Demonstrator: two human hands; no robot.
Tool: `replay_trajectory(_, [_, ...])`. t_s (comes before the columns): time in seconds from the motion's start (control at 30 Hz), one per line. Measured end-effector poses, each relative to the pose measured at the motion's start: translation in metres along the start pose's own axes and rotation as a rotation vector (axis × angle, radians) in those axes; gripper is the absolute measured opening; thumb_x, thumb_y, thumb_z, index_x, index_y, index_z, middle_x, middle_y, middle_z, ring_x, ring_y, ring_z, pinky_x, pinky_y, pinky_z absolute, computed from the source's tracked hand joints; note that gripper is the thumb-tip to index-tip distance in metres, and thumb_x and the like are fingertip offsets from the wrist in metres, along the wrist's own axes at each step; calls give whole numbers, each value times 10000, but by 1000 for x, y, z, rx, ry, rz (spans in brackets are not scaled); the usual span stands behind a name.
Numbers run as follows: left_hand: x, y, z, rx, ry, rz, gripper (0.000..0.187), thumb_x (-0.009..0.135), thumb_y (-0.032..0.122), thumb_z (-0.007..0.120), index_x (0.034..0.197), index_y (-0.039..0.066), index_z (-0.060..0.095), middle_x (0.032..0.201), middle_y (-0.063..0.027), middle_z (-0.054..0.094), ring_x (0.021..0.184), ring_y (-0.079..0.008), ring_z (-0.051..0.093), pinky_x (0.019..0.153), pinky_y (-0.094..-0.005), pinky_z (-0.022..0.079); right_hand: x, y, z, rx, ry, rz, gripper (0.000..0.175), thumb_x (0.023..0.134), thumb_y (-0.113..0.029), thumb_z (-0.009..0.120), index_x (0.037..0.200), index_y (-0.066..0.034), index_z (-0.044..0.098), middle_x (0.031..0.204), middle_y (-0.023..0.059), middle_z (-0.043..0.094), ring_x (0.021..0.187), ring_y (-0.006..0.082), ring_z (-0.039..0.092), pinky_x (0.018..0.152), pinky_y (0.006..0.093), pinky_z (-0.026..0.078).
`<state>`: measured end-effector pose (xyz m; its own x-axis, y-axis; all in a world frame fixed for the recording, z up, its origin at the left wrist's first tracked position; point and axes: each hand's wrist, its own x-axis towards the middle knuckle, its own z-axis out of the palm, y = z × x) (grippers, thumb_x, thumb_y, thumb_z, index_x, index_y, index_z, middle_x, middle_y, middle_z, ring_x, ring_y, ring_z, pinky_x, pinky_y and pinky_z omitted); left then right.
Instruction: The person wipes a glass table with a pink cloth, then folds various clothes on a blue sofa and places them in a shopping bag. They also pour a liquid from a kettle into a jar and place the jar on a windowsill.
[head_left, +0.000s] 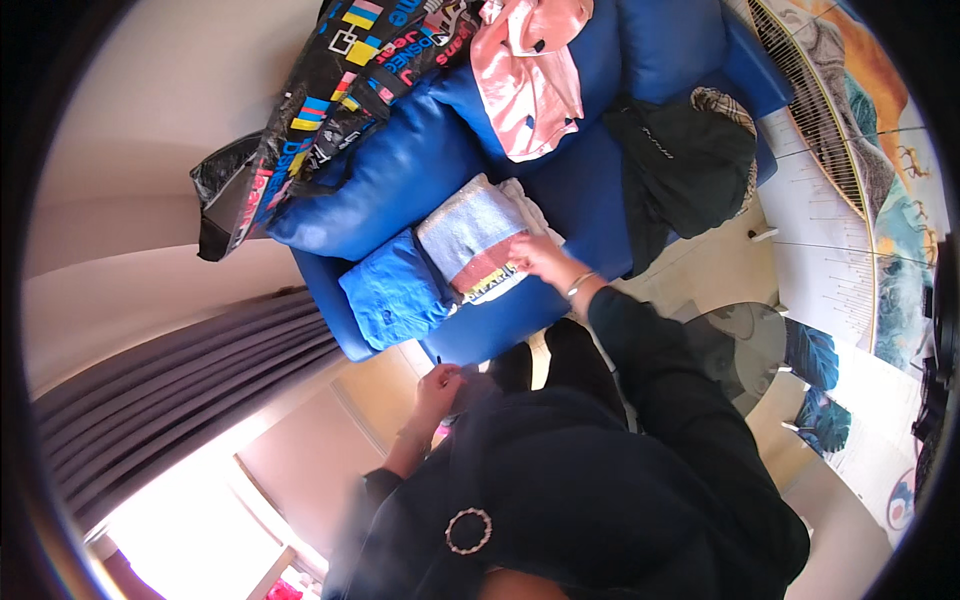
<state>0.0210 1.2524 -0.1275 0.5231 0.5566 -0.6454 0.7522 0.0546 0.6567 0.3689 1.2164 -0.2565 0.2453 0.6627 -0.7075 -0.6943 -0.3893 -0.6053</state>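
My right hand (541, 257), its fingers curled, is over the right edge of a folded light grey cloth (480, 221) with a dull red band. Whether it pinches the fabric, I cannot tell. Below the red band, a yellow and white edge with printed letters shows. White fabric (526, 201) lies folded just behind. Left of this pile, a folded blue garment (397, 291) rests on the blue sofa (495, 322). My left hand (441, 391) is low in front of my body, fingers bent. A dark, blurred shape is beside it, and its grip is unclear.
A pink satin garment (525, 90) hangs over the sofa back. Dark clothing (675, 165) with a checked lining drapes across the right side. A large patterned bag (322, 112) stands behind the left cushion (382, 180). A round dark glass tabletop (739, 352) is at my right.
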Motion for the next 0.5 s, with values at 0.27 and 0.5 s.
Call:
replay_trajectory(0.27, [-56,-52,-88,-36,216,-31,242,934,160,616,1129,27,668,878,-77,744,795,-154,686,747,-297,531,112,63,73,299,414,130,258,874,-337,731,975,-122,630,851,-6,614,732,159,604,727,353,517])
replay_trajectory(0.5, [-22,-65,-104,135,349,140,429,852,226,728,1219,37,614,1093,-82,724,800,-192,678,732,-324,540,76,24,122,118,43,-721,250,941,-234,655,1138,-85,618,1011,45,639,860,169,632,772,321,535])
